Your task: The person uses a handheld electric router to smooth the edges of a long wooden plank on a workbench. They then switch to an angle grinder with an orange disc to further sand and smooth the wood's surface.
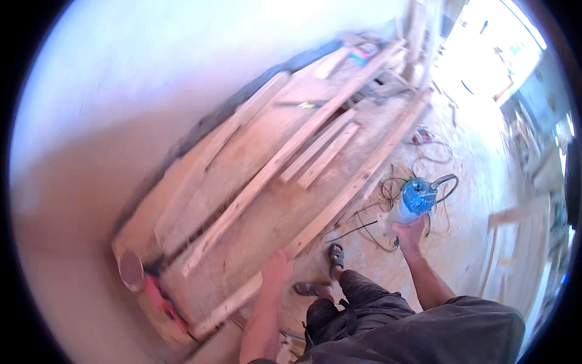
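My right hand (407,235) is closed round a corded power tool with a blue top and pale body, which looks like a trim router (418,199). It is held out beside the bench, over the floor, its dark cable looping from the top. On the bench's near edge, my left hand (277,267) grips a long wooden beam (342,203), fingers partly hidden and blurred. Another long beam (285,155) runs parallel farther in, with two shorter wood strips (330,155) between them. At the bench's left end lies a red sander (160,300) with a round brown disc (131,270).
The dusty workbench (236,261) stands along a pale wall (121,91). Loose cables (388,188) curl over the floor near my sandalled feet (335,258). Upright boards (418,42) stand at the bench's far end. A wooden frame (515,242) leans at the right.
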`<state>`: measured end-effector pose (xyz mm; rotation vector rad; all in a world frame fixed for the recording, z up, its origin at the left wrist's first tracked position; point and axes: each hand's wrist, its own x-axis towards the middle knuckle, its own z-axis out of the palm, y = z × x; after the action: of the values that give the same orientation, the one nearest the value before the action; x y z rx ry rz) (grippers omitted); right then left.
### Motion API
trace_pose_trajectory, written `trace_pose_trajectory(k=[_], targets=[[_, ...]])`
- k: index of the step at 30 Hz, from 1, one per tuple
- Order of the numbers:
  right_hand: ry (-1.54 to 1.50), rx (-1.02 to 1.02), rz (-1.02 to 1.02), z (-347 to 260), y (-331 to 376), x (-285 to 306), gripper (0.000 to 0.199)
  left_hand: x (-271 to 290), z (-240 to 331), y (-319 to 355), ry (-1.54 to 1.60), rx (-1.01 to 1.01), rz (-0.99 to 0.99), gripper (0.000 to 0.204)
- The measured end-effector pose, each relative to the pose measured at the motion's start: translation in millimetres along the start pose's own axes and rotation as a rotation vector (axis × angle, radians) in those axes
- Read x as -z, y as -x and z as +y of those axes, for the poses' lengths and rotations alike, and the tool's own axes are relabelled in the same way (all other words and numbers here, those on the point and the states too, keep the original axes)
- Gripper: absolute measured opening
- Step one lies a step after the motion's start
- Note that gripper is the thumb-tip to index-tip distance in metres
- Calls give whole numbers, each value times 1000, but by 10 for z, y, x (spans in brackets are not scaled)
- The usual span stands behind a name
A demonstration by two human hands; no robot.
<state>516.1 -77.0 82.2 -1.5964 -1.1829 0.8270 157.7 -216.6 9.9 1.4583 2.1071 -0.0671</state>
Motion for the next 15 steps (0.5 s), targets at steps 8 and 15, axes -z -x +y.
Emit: trace_pose_trajectory(k=[8, 15], targets=[[-49, -145, 340, 870, -298, 256, 71, 467, 55, -313, 210, -71, -128, 48], [-218, -212, 508, 918, -113, 160, 68, 743, 269, -137, 363, -176, -204, 45]])
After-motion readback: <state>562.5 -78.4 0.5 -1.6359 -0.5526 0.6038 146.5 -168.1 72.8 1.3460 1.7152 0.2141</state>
